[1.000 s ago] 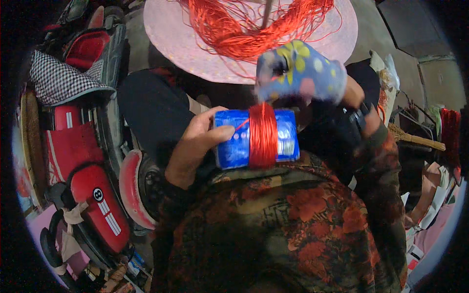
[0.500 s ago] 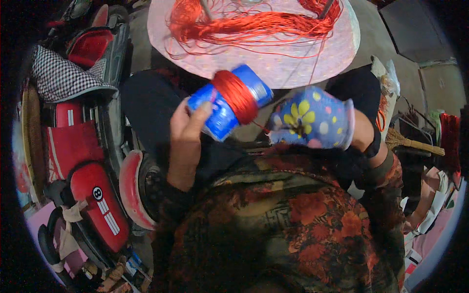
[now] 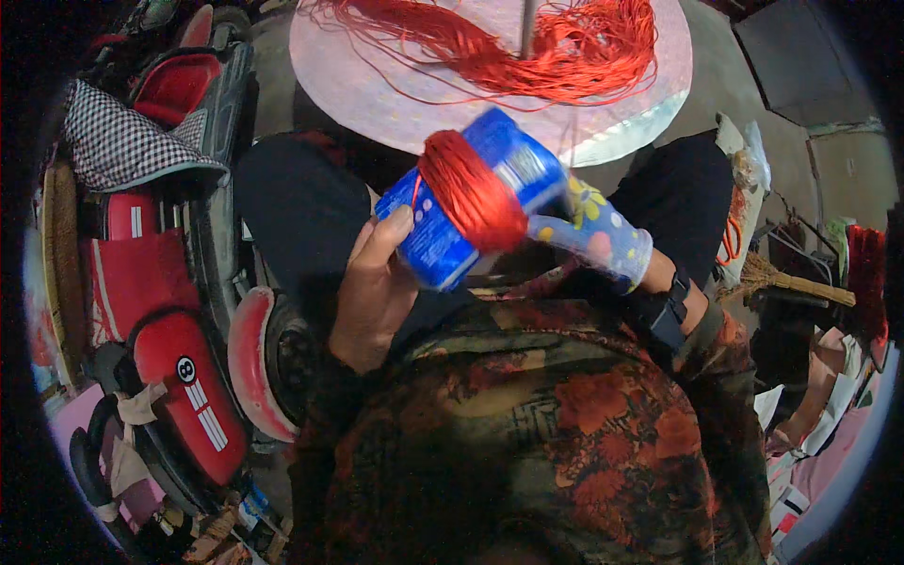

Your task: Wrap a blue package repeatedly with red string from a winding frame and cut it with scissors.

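Note:
A blue packet (image 3: 438,254), tilted over my lap, has a thick band of red cord (image 3: 476,193) wound round its middle. My bare left hand (image 3: 377,278) is closed on the packet's lower left end, thumb on top. My right hand (image 3: 603,235), in a blue flowered glove, is closed close beside the right end of the winding; its fingertips are partly hidden. A thin strand runs from the glove up toward a loose skein of red cord (image 3: 584,71). The skein lies around a metal post (image 3: 527,28) on a round, pale pink tabletop (image 3: 395,113).
Left of me stand a red scooter-like vehicle (image 3: 193,395) and a checked cloth (image 3: 122,141). On the right are orange-handled scissors (image 3: 730,240), a straw broom (image 3: 791,281) and cardboard scraps (image 3: 819,386).
My gloved right hand has moved left and in against the packet. The packet has shifted slightly right. On the round top, the skein and posts have swung round to a new position.

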Action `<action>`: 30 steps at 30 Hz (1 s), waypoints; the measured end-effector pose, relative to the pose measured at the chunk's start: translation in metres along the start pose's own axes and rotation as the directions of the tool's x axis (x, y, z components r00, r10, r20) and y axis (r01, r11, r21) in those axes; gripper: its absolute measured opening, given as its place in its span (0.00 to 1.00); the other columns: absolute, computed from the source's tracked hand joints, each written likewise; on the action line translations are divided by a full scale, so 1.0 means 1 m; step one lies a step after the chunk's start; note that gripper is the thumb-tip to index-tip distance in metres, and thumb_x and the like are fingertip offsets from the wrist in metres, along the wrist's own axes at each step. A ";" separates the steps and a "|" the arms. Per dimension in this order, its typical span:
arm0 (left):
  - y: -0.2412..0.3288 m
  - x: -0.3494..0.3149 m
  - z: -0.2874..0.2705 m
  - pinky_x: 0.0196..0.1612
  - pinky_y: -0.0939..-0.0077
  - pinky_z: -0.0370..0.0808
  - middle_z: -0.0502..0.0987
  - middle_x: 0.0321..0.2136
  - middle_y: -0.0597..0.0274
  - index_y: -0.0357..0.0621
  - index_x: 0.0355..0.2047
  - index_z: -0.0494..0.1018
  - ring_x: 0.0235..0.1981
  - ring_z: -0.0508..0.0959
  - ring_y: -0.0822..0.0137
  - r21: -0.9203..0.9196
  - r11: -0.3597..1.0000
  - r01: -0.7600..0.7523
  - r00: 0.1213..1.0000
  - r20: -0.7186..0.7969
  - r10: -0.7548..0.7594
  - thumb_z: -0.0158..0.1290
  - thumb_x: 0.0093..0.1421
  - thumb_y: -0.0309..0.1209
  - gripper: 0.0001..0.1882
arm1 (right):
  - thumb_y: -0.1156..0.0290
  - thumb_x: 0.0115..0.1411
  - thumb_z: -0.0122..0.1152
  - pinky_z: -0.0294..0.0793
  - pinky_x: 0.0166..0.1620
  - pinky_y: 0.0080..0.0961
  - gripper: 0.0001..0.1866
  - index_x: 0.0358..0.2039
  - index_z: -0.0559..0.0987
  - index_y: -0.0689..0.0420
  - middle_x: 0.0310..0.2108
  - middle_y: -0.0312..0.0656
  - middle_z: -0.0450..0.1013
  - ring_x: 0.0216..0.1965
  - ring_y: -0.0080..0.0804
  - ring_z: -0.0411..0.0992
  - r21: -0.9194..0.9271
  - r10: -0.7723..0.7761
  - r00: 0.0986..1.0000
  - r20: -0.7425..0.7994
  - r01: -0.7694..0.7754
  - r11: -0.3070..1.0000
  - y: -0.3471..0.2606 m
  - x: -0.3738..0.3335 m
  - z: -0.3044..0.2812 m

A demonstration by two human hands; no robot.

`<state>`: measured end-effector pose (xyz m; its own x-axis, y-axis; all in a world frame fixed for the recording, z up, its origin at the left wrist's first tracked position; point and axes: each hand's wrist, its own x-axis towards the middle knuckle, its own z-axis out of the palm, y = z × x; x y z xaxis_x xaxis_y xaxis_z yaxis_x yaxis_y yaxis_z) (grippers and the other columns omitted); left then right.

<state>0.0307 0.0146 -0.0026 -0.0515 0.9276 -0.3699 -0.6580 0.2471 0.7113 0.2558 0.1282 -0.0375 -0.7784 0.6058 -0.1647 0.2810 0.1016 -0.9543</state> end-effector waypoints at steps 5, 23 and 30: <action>-0.028 0.016 -0.005 0.55 0.67 0.70 0.74 0.46 0.60 0.37 0.55 0.64 0.48 0.74 0.68 -0.054 0.994 0.096 0.994 0.052 -0.093 0.51 0.62 0.34 0.24 | 0.61 0.41 0.78 0.61 0.62 0.32 0.57 0.65 0.51 0.60 0.59 0.52 0.60 0.61 0.41 0.60 0.139 -0.249 0.910 -0.331 0.308 0.941 -0.001 0.002 0.011; -0.026 0.005 -0.011 0.65 0.68 0.56 0.61 0.61 0.54 0.33 0.65 0.51 0.63 0.61 0.62 0.189 0.974 0.128 0.905 0.379 -0.192 0.71 0.43 0.38 0.55 | 0.62 0.47 0.74 0.62 0.62 0.36 0.45 0.62 0.62 0.59 0.61 0.49 0.61 0.61 0.40 0.62 0.043 -0.100 0.989 -0.109 0.105 0.993 -0.022 -0.061 0.010; -0.029 0.001 -0.005 0.62 0.68 0.62 0.67 0.57 0.54 0.33 0.61 0.57 0.58 0.67 0.64 0.155 0.985 0.073 0.930 0.346 -0.123 0.70 0.44 0.32 0.47 | 0.54 0.33 0.81 0.66 0.58 0.35 0.57 0.62 0.61 0.58 0.59 0.48 0.64 0.58 0.43 0.65 -0.065 -0.190 0.977 -0.101 0.184 0.981 -0.028 -0.061 0.005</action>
<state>0.0454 0.0072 -0.0266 0.2928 0.9293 -0.2250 -0.5355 0.3543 0.7666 0.2926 0.0846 -0.0018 -0.7568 0.6520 0.0457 0.1685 0.2623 -0.9502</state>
